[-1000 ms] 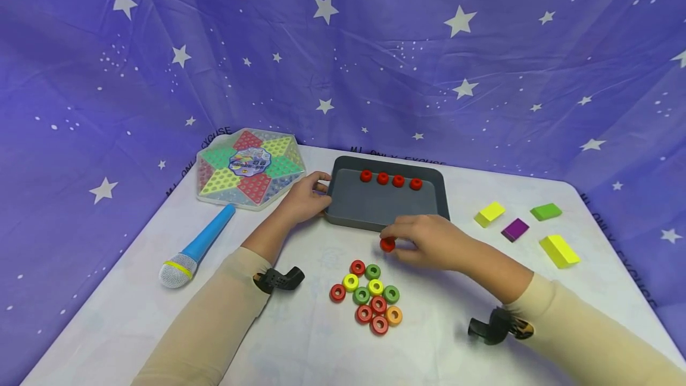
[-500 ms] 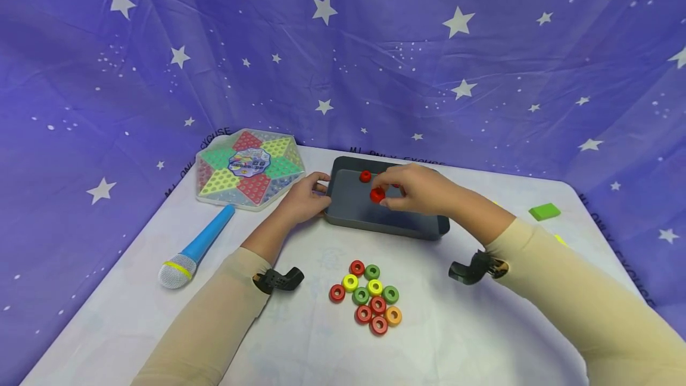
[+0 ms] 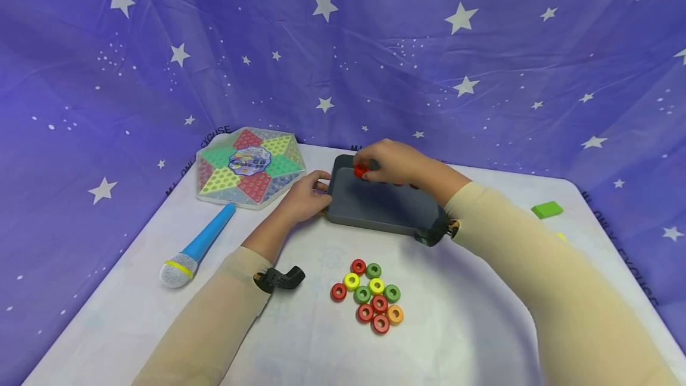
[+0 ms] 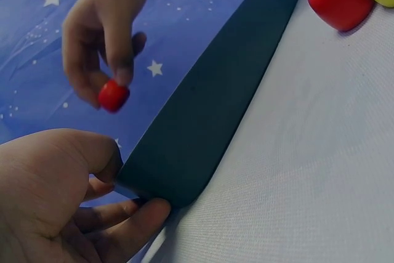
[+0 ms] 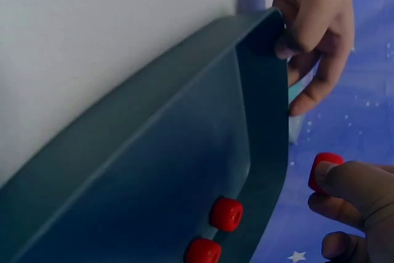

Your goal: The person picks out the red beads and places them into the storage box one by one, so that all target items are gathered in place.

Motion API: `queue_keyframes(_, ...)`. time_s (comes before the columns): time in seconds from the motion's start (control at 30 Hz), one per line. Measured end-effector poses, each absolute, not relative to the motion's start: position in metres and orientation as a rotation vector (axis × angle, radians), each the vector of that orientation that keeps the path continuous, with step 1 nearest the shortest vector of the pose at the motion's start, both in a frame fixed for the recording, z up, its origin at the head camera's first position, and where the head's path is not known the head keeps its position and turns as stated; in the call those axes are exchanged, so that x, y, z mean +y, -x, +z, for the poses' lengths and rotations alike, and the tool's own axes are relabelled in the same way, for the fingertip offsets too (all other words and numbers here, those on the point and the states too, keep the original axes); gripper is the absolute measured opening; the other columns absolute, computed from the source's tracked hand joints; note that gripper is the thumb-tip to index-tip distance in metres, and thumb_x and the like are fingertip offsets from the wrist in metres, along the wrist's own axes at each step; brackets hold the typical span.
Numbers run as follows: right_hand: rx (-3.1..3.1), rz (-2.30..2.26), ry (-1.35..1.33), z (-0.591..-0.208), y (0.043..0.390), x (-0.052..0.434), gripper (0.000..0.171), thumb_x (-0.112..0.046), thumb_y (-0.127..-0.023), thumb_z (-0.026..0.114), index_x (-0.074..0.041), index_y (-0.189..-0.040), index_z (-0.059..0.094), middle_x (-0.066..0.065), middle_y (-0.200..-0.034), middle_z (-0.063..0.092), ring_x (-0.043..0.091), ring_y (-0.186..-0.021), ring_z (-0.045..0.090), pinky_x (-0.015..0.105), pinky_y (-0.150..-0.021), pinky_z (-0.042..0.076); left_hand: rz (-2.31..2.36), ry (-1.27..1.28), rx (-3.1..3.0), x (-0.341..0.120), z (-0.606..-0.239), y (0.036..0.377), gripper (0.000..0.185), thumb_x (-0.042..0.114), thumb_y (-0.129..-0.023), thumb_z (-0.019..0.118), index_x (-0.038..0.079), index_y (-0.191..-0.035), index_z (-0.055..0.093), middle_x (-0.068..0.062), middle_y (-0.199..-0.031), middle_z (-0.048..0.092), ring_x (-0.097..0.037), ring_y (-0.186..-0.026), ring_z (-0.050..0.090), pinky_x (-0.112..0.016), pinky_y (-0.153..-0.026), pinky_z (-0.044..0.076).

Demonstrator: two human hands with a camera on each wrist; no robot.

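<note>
My right hand [image 3: 393, 162] pinches a red ring [image 3: 361, 170] between thumb and fingertips [image 5: 345, 183], holding it above the far left corner of the grey tray [image 3: 375, 204]. In the right wrist view the ring sits just outside the tray's rim, clear of two red rings [image 5: 226, 214] lying on the tray floor. My left hand [image 3: 305, 195] grips the tray's near left corner, thumb over the rim and fingers curled beneath. A cluster of red, green, yellow and orange rings [image 3: 372, 296] lies on the desk [image 3: 455, 314] in front of the tray. To the left lie a hexagonal game board [image 3: 249, 165] and a blue microphone [image 3: 195, 249]; a green block [image 3: 546, 209] lies to the right.
</note>
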State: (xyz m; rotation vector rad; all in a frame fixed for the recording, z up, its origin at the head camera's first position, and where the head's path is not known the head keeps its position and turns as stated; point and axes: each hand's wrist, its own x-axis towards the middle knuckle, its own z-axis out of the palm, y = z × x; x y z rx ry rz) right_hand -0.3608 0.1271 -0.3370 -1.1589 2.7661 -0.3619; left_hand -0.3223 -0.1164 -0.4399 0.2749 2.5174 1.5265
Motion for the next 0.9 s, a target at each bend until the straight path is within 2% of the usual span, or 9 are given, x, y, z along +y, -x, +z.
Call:
queue_keyframes(0.1, 2.781, -0.324, 1.069, -0.341, 0.37, 0.12, 0.032, -0.023, -0.093, 0.072, -0.024, -0.125, 0.069, -0.002, -0.107, 0.071, 0.012, -0.072, 0.068, 0.034, -0.072, 0.058, 1.525, -0.266, 2.516, -0.117, -0.439, 0.322, 0.057, 0.014, -0.089, 0.063, 0.012, -0.144, 0.051, -0.012, -0.123, 0.064, -0.025, -0.099, 0.07, -0.034, -0.069, 0.062)
queue_keyframes(0.2, 2.806, -0.261, 1.027, -0.345, 0.379, 0.115, 0.034, -0.024, -0.092, 0.072, -0.024, -0.126, 0.069, 0.0, -0.11, 0.071, 0.014, -0.085, 0.068, 0.036, -0.082, 0.057, 1.532, -0.263, 2.501, -0.116, -0.439, 0.322, 0.056, 0.014, -0.089, 0.063, 0.013, -0.144, 0.05, -0.012, -0.122, 0.064, -0.025, -0.099, 0.07, -0.035, -0.069, 0.062)
queue_keyframes(0.27, 2.814, -0.225, 1.013, -0.347, 0.385, 0.112, 0.034, -0.024, -0.092, 0.072, -0.024, -0.127, 0.069, 0.001, -0.111, 0.071, 0.018, -0.092, 0.066, 0.038, -0.084, 0.056, 1.543, -0.259, 2.489, -0.116, -0.439, 0.322, 0.056, 0.013, -0.09, 0.063, 0.013, -0.144, 0.051, -0.011, -0.122, 0.064, -0.025, -0.1, 0.07, -0.035, -0.07, 0.062)
queue_keyframes(0.43, 2.82, -0.172, 0.993, -0.356, 0.398, 0.102, 0.034, -0.023, -0.093, 0.072, -0.021, -0.127, 0.069, 0.002, -0.104, 0.069, 0.021, -0.089, 0.063, 0.04, -0.08, 0.055, 1.557, -0.258, 2.482, -0.117, -0.44, 0.323, 0.054, 0.013, -0.09, 0.063, 0.014, -0.143, 0.051, -0.011, -0.121, 0.064, -0.025, -0.099, 0.07, -0.036, -0.069, 0.062)
queue_keyframes(0.7, 2.827, -0.025, 0.943, -0.376, 0.41, 0.089, 0.025, -0.025, -0.093, 0.072, -0.023, -0.118, 0.07, -0.001, -0.099, 0.068, 0.02, -0.087, 0.061, 0.04, -0.077, 0.055, 1.56, -0.277, 2.486, -0.117, -0.44, 0.322, 0.054, 0.012, -0.09, 0.063, 0.012, -0.143, 0.051, -0.011, -0.121, 0.065, -0.024, -0.099, 0.071, -0.035, -0.069, 0.062)
queue_keyframes(0.9, 2.823, 0.063, 0.953, -0.384, 0.412, 0.086, 0.022, -0.023, -0.094, 0.072, -0.021, -0.116, 0.071, 0.0, -0.1, 0.069, 0.022, -0.085, 0.062, 0.041, -0.078, 0.056, 1.572, -0.272, 2.481, -0.117, -0.441, 0.323, 0.054, 0.012, -0.09, 0.063, 0.011, -0.143, 0.051, -0.012, -0.12, 0.065, -0.025, -0.1, 0.071, -0.035, -0.069, 0.062)
